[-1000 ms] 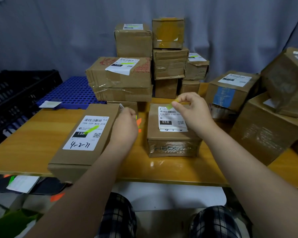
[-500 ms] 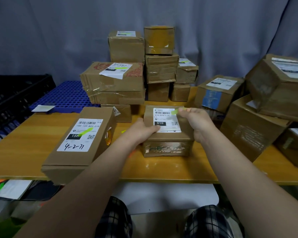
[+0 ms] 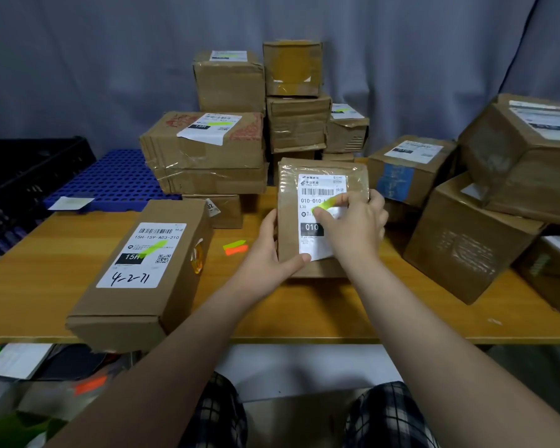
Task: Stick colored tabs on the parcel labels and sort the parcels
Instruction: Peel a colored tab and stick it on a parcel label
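Observation:
A small brown parcel [image 3: 290,195] stands tilted up on the wooden table [image 3: 304,312], its white label [image 3: 320,189] marked 010 facing me. My left hand [image 3: 269,250] grips its left edge, thumb on the label's lower corner. My right hand [image 3: 353,224] pinches a yellow-green tab [image 3: 325,206] against the label's middle. A long parcel [image 3: 143,266] at the left carries a label with a green tab [image 3: 154,247] stuck on it. A strip of green and orange tabs [image 3: 235,247] lies on the table between the two parcels.
A pile of tabbed parcels [image 3: 233,130] rises at the back centre. Larger boxes [image 3: 485,202] crowd the right side. At the back left lie a blue perforated tray [image 3: 117,179] and a black crate [image 3: 20,176]. Papers and tabs litter the floor at the lower left.
The 010 parcel has been tipped up from lying flat so that its label faces me. My right hand moved the green tab from the label's top edge down onto its middle.

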A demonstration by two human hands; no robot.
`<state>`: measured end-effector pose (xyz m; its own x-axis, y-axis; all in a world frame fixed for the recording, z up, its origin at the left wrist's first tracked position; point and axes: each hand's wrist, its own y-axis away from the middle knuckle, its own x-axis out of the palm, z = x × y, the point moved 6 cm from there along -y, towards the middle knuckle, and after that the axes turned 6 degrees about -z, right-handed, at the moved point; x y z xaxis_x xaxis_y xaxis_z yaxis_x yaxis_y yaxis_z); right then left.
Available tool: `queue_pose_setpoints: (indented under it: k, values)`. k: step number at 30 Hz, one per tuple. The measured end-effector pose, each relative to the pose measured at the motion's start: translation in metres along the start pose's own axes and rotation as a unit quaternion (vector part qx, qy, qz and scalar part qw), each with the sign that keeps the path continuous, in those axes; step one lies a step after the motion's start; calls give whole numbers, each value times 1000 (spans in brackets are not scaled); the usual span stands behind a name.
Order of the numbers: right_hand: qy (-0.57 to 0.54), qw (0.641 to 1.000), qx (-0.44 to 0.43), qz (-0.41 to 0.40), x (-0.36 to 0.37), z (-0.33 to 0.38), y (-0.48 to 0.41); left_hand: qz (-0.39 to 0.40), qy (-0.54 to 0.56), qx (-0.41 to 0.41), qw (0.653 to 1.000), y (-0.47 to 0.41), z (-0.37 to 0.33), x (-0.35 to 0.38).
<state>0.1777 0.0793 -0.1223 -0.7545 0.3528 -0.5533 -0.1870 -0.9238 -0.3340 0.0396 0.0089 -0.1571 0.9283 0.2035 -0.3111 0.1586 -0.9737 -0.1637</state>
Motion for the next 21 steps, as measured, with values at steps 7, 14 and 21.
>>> queue_pose_setpoints:
  k: [7, 14, 21]
  values:
    - [-50, 995, 1, -84, -20, -3, -7, -13, 35, 14, 999, 4, 1, -1]
    - [-239, 948, -187, -91, -74, 75, -22, -154, 91, 171, 969, -3, -89, -56]
    - [-159, 917, -302, 207, -23, 163, -36, -329, -16, 162, 930, -41, -132, -171]
